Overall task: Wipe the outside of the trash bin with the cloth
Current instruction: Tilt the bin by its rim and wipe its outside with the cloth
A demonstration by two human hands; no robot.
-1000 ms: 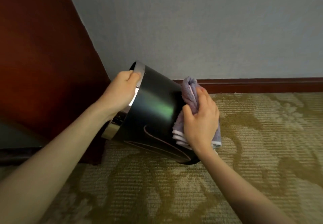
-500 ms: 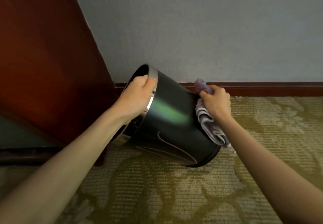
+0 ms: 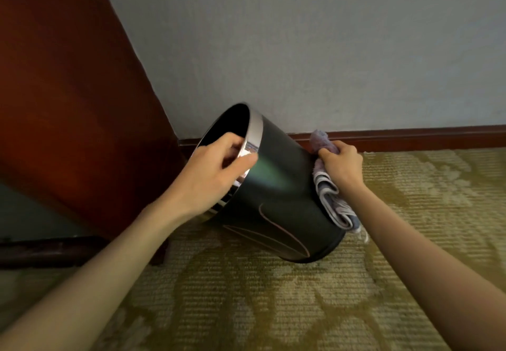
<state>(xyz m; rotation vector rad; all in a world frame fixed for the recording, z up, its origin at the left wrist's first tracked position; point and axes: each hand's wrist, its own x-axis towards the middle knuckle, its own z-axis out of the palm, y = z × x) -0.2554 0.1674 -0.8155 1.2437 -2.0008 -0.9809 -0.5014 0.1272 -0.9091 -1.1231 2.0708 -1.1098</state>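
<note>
Carpet [image 3: 273, 309] woven in olive and beige filled the foreground. The glossy black cylindrical trash bin [image 3: 276, 194] met it only at the edge of its base, tipped over to the left. The left hand [image 3: 216, 169] clasped the bin's polished metal rim band [image 3: 255, 131], fingers curled over it, apparently to prop the tilt and brace the bin against the push of wiping. That tilt brought the far side wall within reach, and there the right hand [image 3: 342, 164] clutched a folded lavender terry cloth [image 3: 328, 200] and pressed it against the bin's outside. Beyond ran a dark red wooden skirting board [image 3: 410, 135] below a pale grey wall [image 3: 301, 49], with a reddish-brown wooden panel [image 3: 68, 90] at left.
</note>
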